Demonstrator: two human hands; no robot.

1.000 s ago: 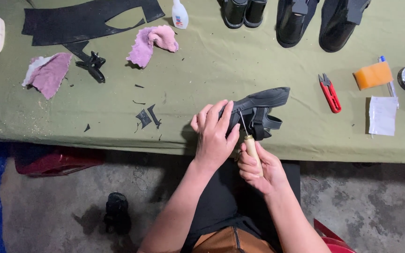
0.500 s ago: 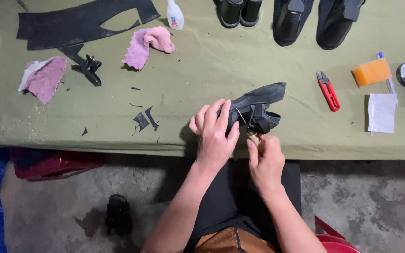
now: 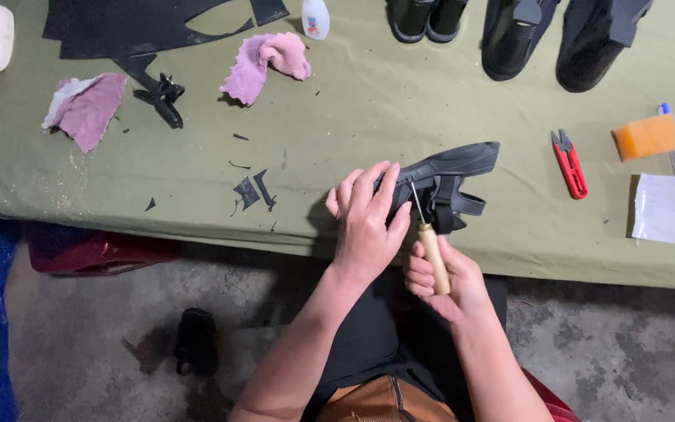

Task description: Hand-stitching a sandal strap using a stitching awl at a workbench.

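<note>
Left hand (image 3: 365,223): centre frame, fingers spread flat, pressing down a black leather shoe upper (image 3: 451,176) at the tabletop (image 3: 369,101) edge.
Right hand (image 3: 443,281): just right, closed around a wooden-handled awl (image 3: 431,242), tip against the upper.
Right side: red thread snips (image 3: 569,162).

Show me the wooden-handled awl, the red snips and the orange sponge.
awl (image 3: 434,258): head view, wooden handle.
red snips (image 3: 569,166): head view, red grip.
orange sponge (image 3: 646,137): head view, top face.

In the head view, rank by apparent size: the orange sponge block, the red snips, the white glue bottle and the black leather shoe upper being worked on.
1. Black leather shoe upper
2. Red snips and orange sponge block, about alike
3. White glue bottle, partly cut off, so unsure
</note>
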